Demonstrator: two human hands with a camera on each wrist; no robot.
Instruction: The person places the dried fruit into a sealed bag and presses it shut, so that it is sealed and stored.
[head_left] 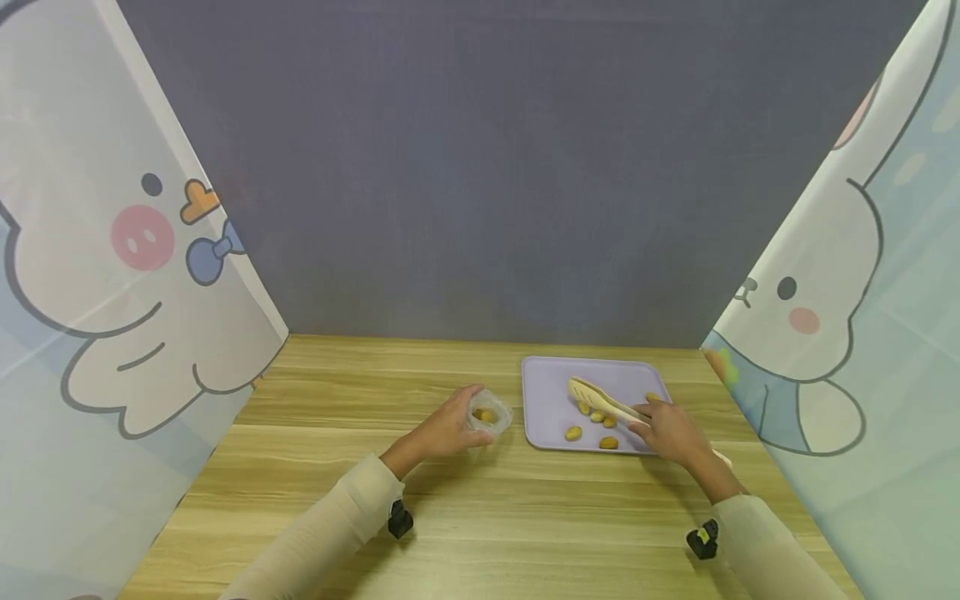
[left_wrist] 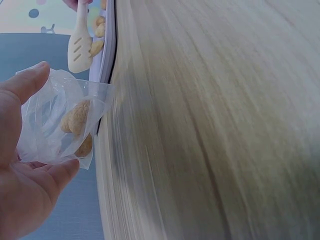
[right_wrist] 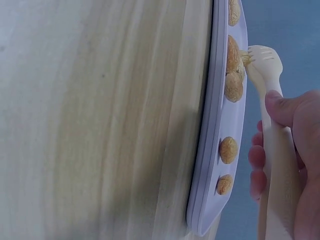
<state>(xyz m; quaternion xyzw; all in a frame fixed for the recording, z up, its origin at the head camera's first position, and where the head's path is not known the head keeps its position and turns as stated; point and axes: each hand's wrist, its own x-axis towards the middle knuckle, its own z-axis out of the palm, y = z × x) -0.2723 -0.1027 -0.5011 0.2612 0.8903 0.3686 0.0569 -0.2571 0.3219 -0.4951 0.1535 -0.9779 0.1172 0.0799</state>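
In my left hand [head_left: 447, 423], a clear plastic bag [head_left: 501, 423] is held between thumb and fingers, its mouth spread. A few brown lumpy pieces [left_wrist: 77, 120] lie inside it. My right hand [head_left: 670, 429] grips cream-coloured tongs [head_left: 611, 406] by the arms, over the lavender tray [head_left: 547, 375]. The slotted tong tips [right_wrist: 265, 55] are beside a yellowish piece; whether they pinch it I cannot tell. Several golden-brown pieces lie on the tray, one near its front edge [head_left: 609, 442] and another near its right side [head_left: 652, 397].
Both tray and hands are over a wood-grain table [head_left: 465, 517]. A dark grey panel [head_left: 480, 167] stands behind it, with cartoon-printed sheets [head_left: 97, 275] on either side. The bag is just left of the tray.
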